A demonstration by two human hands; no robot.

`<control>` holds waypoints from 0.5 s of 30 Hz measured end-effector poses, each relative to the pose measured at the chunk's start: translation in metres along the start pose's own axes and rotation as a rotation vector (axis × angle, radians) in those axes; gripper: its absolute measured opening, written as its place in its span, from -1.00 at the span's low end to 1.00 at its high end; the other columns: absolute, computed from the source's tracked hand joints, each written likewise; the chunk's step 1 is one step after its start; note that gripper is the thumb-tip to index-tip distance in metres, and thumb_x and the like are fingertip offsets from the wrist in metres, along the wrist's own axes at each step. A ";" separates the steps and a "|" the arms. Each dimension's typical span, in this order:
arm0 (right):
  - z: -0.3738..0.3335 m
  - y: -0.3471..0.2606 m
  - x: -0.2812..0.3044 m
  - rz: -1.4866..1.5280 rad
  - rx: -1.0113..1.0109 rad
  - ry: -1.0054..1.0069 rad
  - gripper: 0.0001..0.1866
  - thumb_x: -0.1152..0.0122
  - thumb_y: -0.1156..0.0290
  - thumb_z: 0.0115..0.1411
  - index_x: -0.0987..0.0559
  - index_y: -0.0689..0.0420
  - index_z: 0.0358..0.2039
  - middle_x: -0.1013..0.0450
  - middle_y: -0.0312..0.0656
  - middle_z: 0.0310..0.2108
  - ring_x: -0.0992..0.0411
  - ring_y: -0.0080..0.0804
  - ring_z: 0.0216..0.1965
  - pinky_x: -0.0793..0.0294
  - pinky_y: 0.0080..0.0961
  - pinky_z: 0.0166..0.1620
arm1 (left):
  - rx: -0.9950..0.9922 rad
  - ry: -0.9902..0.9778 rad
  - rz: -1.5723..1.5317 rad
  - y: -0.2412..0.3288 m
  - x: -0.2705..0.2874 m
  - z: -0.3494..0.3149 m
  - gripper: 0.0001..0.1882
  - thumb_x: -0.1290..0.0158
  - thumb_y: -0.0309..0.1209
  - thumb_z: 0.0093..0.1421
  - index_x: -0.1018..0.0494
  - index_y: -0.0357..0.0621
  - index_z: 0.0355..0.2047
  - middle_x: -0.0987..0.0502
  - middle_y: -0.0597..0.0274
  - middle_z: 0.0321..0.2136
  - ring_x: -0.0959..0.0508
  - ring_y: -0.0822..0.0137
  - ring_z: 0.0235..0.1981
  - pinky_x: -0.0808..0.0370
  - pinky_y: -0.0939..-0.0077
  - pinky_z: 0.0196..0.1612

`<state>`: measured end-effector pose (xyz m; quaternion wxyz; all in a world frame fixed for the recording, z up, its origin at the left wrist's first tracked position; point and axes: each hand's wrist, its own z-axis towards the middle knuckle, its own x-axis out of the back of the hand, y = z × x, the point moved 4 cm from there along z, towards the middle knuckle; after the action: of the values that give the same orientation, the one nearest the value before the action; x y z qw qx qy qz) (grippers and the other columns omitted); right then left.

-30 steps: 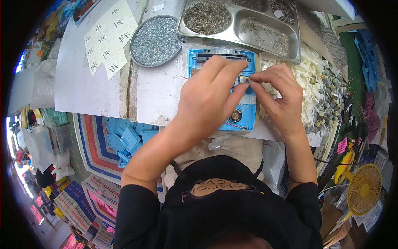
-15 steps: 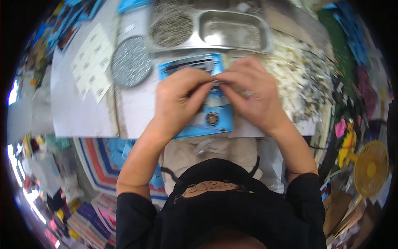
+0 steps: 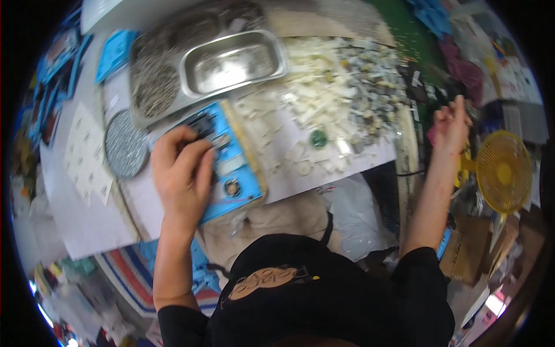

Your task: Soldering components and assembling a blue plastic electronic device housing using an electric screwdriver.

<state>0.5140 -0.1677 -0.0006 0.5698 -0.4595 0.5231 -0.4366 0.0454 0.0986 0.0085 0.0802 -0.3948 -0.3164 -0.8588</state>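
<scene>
A blue plastic casing [image 3: 245, 188] lies tilted at the table's front edge. It carries a black strip, a pale block [image 3: 230, 165] and a round copper-coloured part [image 3: 232, 187]. Over its left side is my left hand [image 3: 180, 168], thumb and fingers drawn together by a small metal piece [image 3: 219, 141]; whatever they pinch is hidden. Far to the right, past the table's edge, my right hand [image 3: 451, 127] is stretched out near a dark area with small scraps. Its fingers are apart and slightly bent, with nothing visible in them.
A steel compartment tray [image 3: 231, 69] holding many small metal parts stands behind the casing. Left of it sit a round dish of silvery bits [image 3: 126, 144] and a patterned white sheet [image 3: 87, 153]. White plastic pieces [image 3: 318, 87] and grey pieces [image 3: 376, 87] are heaped right. A yellow fan [image 3: 503, 173] stands beyond.
My hands have parted: they were together over the casing. The right one has swung far out to the right while the left stays at the casing. The whole view has turned and shifted right.
</scene>
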 end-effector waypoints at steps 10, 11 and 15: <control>-0.091 -0.027 0.043 -0.131 0.357 -0.162 -0.75 -0.13 0.36 0.39 -0.48 0.18 0.00 -0.52 -0.10 -0.20 -0.46 -0.41 -0.18 -0.43 -0.37 -0.10 | 0.044 -0.028 0.034 -0.004 -0.009 0.008 -0.88 -0.32 -0.46 -0.07 -0.62 -0.06 -0.47 -0.48 0.30 -0.25 -0.44 0.16 -0.14 -0.27 0.19 -0.09; -0.109 -0.023 0.035 -0.122 0.352 -0.244 -0.76 -0.15 0.37 0.36 -0.48 0.19 -0.03 -0.51 -0.12 -0.22 -0.44 -0.43 -0.19 -0.43 -0.40 -0.11 | 0.048 -0.038 0.036 -0.005 -0.009 0.008 -0.88 -0.32 -0.45 -0.07 -0.62 -0.06 -0.47 -0.48 0.31 -0.25 -0.44 0.16 -0.14 -0.27 0.19 -0.09; -0.197 0.000 -0.053 -0.103 0.271 -0.718 -0.69 -0.30 0.38 0.20 -0.49 0.23 -0.11 -0.43 -0.20 -0.32 -0.33 -0.53 -0.34 -0.33 -0.56 -0.26 | 0.024 -0.061 0.057 -0.005 -0.011 0.010 -0.85 -0.32 -0.49 -0.07 -0.62 -0.10 -0.43 -0.45 0.26 -0.26 -0.42 0.16 -0.19 -0.29 0.27 -0.08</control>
<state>0.3140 -0.1287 0.0039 0.7496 -0.5293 0.2040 -0.3410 0.0571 0.1069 0.0030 0.0995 -0.4288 -0.3178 -0.8398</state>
